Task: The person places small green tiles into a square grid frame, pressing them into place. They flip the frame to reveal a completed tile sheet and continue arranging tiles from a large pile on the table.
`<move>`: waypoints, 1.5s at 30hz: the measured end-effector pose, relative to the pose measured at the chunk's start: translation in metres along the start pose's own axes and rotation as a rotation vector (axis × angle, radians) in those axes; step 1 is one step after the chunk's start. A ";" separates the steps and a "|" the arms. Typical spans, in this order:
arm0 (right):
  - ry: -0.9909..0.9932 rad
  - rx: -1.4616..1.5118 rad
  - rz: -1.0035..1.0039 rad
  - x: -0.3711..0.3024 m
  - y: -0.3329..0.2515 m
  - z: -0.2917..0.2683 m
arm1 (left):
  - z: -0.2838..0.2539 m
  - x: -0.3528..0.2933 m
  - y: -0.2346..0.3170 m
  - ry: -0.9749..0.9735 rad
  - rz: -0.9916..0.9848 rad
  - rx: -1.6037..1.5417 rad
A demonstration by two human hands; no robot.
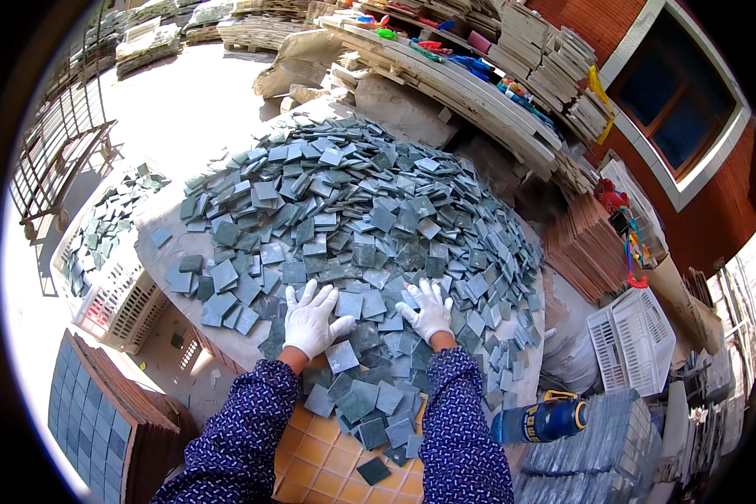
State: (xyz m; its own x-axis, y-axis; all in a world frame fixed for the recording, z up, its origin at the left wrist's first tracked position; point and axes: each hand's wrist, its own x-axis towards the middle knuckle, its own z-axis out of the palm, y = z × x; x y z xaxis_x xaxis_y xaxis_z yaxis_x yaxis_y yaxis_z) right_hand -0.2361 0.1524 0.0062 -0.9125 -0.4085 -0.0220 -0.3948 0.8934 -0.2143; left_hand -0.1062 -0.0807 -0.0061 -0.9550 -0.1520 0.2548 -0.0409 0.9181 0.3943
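A large heap of square grey-green stone tiles [336, 193] covers the table [155, 244] before me. My left hand [312, 323], in a white glove, lies with spread fingers on loose tiles at the heap's near side. To its right my right hand [428, 311], gloved alike, rests palm down on tiles with its fingers apart. Neither hand grips anything. Between and below them more tiles [361, 399] lie scattered over an orange gridded tray [311, 454]. What lies under the palms is hidden.
At the left stand a white crate [113, 307] of tiles and a stack of tile sheets [88, 412]. A blue bottle [542, 420] is at right, near wrapped stacks [592, 454] and a white basket [634, 340]. Behind the heap runs a plank bench [445, 80]; a cart [59, 168] stands far left.
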 end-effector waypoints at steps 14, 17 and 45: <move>-0.025 0.166 -0.418 -0.162 -0.040 -0.028 | -0.010 -0.077 0.049 -0.218 0.435 -0.519; 0.091 0.115 -0.439 -0.209 -0.055 -0.036 | -0.032 -0.103 0.056 -0.198 0.585 -0.405; -0.269 1.982 0.132 -0.154 -0.023 -0.060 | -0.041 -0.128 0.064 -0.167 0.415 -0.006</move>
State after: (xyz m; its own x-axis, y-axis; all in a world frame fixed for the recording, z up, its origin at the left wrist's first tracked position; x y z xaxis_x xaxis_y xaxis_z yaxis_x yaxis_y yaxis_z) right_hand -0.0930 0.2063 0.0733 -0.8095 -0.5509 -0.2029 0.4773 -0.4162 -0.7739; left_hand 0.0257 -0.0172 0.0225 -0.9246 0.2906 0.2464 0.3570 0.8866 0.2941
